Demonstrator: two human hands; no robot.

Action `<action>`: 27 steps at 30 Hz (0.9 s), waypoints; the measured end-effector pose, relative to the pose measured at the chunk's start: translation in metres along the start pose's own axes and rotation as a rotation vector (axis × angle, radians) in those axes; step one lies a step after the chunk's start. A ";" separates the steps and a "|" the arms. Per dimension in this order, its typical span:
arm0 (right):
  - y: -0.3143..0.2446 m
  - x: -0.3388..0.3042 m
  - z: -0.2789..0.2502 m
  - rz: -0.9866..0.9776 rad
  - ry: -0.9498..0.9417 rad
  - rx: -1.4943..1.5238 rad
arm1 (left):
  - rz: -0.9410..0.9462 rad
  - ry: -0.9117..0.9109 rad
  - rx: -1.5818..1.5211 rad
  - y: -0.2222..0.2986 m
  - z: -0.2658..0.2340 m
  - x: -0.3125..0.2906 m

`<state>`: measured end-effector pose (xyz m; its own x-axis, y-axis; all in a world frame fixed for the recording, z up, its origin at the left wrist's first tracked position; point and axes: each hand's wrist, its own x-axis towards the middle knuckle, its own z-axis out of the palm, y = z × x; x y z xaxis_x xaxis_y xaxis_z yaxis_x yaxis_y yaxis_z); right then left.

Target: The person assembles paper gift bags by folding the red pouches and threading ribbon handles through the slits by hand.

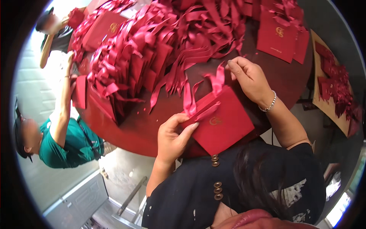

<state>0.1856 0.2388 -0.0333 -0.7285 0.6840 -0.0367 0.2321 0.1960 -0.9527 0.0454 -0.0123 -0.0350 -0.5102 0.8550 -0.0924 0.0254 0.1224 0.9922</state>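
Note:
A red paper gift bag [228, 131] with a gold emblem is tilted in front of my chest. My left hand [172, 135] is closed on its upper left edge, thumb on the front and fingers behind. Shiny red ribbons [189, 100] rise from the bag's opening. One wider ribbon [218, 81] stands up toward my right hand [248, 76], whose thumb and forefinger pinch at its upper end. The other fingers of that hand are curled.
A large heap of red ribboned bags [141, 49] covers the far side of the round dark red table [141, 131]. More bags [278, 38] lie at the far right. A board [324, 91] at the right carries others. Co-workers [72, 141] handle bags at the left.

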 end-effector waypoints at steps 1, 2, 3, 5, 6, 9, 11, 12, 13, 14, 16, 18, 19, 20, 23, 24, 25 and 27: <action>0.001 -0.001 -0.012 -0.012 0.022 -0.008 | 0.006 0.044 -0.039 -0.002 0.003 0.001; -0.002 -0.005 -0.024 0.091 -0.198 0.086 | -0.008 0.119 -0.163 0.000 0.007 0.000; -0.007 -0.009 -0.034 0.195 -0.419 0.182 | 0.019 0.117 -0.201 0.001 0.006 0.003; -0.018 -0.028 -0.038 0.031 -0.563 0.120 | 0.103 0.122 -0.333 0.009 0.010 0.010; -0.026 -0.037 -0.037 -0.003 -0.534 0.082 | 0.097 0.111 -0.333 0.013 0.008 0.011; -0.038 -0.043 -0.057 -0.061 -0.350 -0.197 | 0.175 0.083 -0.171 0.029 0.010 0.017; -0.030 -0.049 -0.075 0.067 -0.019 0.061 | 0.208 0.083 -0.256 0.033 0.018 0.026; -0.053 -0.047 -0.079 0.066 0.098 0.221 | 0.211 0.072 -0.176 0.030 0.015 0.023; -0.037 -0.042 -0.099 0.025 0.165 0.187 | 0.180 0.066 -0.154 0.030 0.011 0.020; -0.021 -0.037 -0.117 -0.002 0.225 0.219 | 0.159 0.051 -0.108 0.024 0.008 0.023; 0.003 -0.023 -0.142 -0.030 0.430 0.166 | 0.098 0.090 -0.040 0.019 0.008 0.017; 0.041 -0.011 -0.174 -0.106 0.704 -0.285 | 0.131 0.092 0.126 0.014 0.007 0.015; 0.052 -0.009 -0.177 -0.169 0.828 -0.760 | 0.181 0.074 0.285 0.010 0.006 0.015; 0.055 -0.011 -0.166 -0.166 0.803 -0.748 | 0.225 0.080 0.407 0.009 0.006 0.015; 0.039 -0.027 -0.125 -0.378 0.713 -0.844 | 0.302 0.043 0.577 0.010 0.009 0.015; 0.026 -0.037 -0.105 -0.189 0.427 -0.542 | 0.287 0.033 0.606 0.011 0.011 0.014; 0.018 -0.042 -0.086 -0.004 0.137 -0.232 | 0.271 0.040 0.615 0.010 0.010 0.013; 0.005 -0.049 -0.062 -0.218 -0.300 -0.258 | 0.337 0.037 0.712 0.010 0.012 0.013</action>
<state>0.2623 0.2502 -0.0178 -0.9241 0.3807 0.0348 0.1776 0.5082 -0.8428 0.0494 0.0066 -0.0270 -0.4054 0.8875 0.2190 0.7219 0.1639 0.6723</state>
